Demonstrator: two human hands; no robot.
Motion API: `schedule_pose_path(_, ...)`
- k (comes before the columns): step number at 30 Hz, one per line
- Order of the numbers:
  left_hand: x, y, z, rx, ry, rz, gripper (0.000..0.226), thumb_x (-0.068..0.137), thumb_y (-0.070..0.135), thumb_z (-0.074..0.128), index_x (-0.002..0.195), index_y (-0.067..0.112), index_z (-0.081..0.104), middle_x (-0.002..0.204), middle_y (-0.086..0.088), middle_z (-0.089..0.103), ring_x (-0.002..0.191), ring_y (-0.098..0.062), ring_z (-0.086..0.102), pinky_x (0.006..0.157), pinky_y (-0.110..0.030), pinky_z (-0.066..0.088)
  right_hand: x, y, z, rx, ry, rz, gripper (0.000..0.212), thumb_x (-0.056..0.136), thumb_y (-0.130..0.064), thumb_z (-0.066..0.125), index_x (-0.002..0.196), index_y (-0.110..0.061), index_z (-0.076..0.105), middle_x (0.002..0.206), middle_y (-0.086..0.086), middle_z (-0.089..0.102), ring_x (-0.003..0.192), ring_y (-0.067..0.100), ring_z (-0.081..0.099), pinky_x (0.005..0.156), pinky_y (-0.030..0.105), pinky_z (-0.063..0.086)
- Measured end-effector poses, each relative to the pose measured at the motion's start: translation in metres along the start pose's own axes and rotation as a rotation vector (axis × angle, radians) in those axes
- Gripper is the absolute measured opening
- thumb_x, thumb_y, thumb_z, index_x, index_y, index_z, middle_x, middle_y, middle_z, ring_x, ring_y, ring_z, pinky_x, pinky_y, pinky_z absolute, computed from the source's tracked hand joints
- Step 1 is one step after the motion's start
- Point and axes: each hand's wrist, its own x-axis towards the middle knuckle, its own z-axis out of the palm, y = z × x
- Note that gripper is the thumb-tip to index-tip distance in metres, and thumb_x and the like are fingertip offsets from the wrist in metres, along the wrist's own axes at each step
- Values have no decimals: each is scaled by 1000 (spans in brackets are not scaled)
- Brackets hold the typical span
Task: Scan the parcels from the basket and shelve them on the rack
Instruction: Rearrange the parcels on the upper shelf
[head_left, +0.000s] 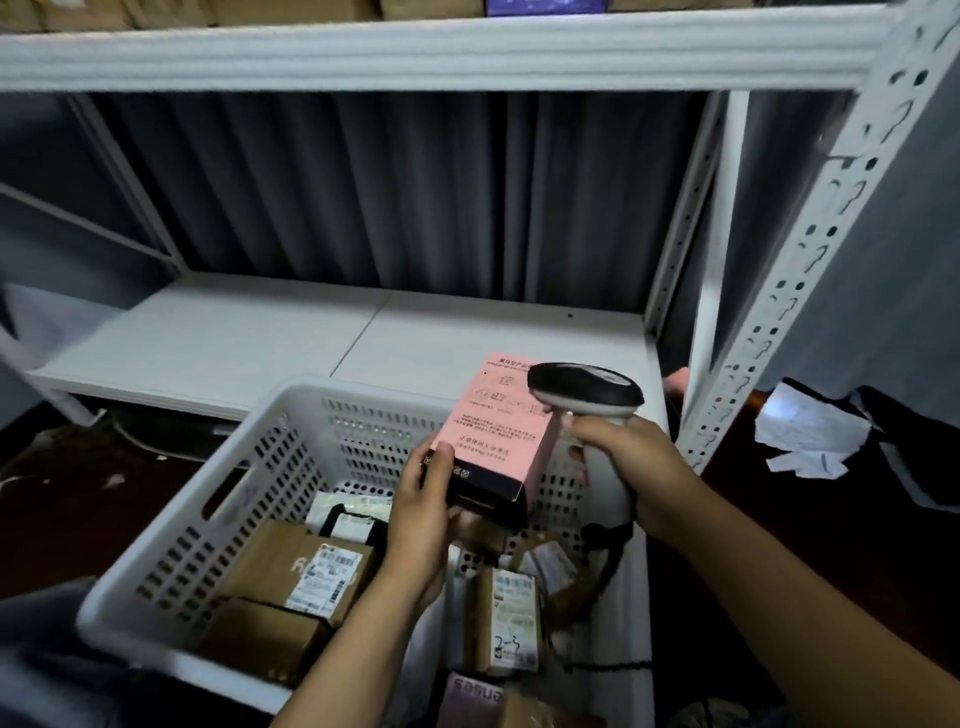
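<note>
We are scanning: our left hand (421, 519) is gripping one pink parcel (493, 431) at centre frame, above the one white basket (249, 467), while our right hand (634, 467) is clasping the single scanner (587, 389) beside it. Next, we are judging, it needs lifting onto the rack shelf (260, 338) at mid-frame. At least five parcels (311, 566) are lying in the basket.

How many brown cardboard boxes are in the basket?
4 visible: a labelled box at the left, a plain box in front of it, a marked box in the middle, a small box behind that. Others may be hidden.
</note>
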Motion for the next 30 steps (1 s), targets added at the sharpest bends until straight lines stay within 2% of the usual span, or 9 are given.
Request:
schedule_pose_path(4,-10,18,4,-39,-42,-19,30,100,26,46,128,17,54,108,-2,73,88,-8,71,65,-30,58,-5,0,14,320,-174,86,14,91,-18,59,99,-9,66,114,19,69,104,32,65,91,43,52)
schedule_pose_path(9,-15,29,-6,10,-54,-20,28,101,30,44,128,32,53,119,2,67,107,-21,66,78,-38,59,-9,-3,22,386,-191,87,13,91,-25,58,83,-15,61,91,5,70,79,19,68,75,35,53)
schedule_pose_path(11,-17,30,-8,297,-76,129,36,101,26,46,132,43,42,127,9,60,114,-14,60,89,-26,55,-12,-6,26,434,-219,60,10,89,-22,59,85,-13,64,87,6,71,77,20,71,67,32,57)
schedule_pose_path(15,-20,34,-7,564,-61,271,38,100,21,47,129,45,41,133,17,51,117,-1,50,78,3,40,-13,-10,32,428,-261,-13,15,78,-23,64,85,-11,70,96,10,72,93,26,71,78,38,57)
schedule_pose_path(21,-26,54,-3,630,-116,157,45,82,62,45,110,33,66,108,12,68,97,4,61,81,-9,45,-9,-2,36,333,-288,6,25,74,-28,69,92,-9,69,118,17,68,115,29,64,100,42,46)
schedule_pose_path(23,-28,56,1,639,-145,142,16,83,42,68,96,37,60,93,28,67,85,18,59,70,-1,44,-10,-3,38,336,-302,-13,22,73,-22,69,88,-7,72,115,20,69,111,30,66,94,40,52)
schedule_pose_path(24,-27,53,0,657,-161,151,23,82,29,74,96,35,57,86,32,65,83,19,58,65,1,42,-11,-3,40,333,-307,-16,20,73,-19,68,87,-5,73,112,21,70,107,30,68,87,37,56)
schedule_pose_path(28,-25,49,-6,635,-71,82,66,76,25,81,120,25,32,99,21,52,100,-6,54,57,-5,44,-15,-2,43,239,-354,-6,35,70,-20,70,99,-2,70,108,19,72,105,25,69,86,33,58)
schedule_pose_path(30,-19,44,-11,593,-23,17,67,76,23,81,123,23,33,103,13,56,99,-14,59,60,-13,50,-16,-2,44,187,-365,-3,35,69,-20,71,99,-1,71,105,18,73,100,23,71,79,30,59)
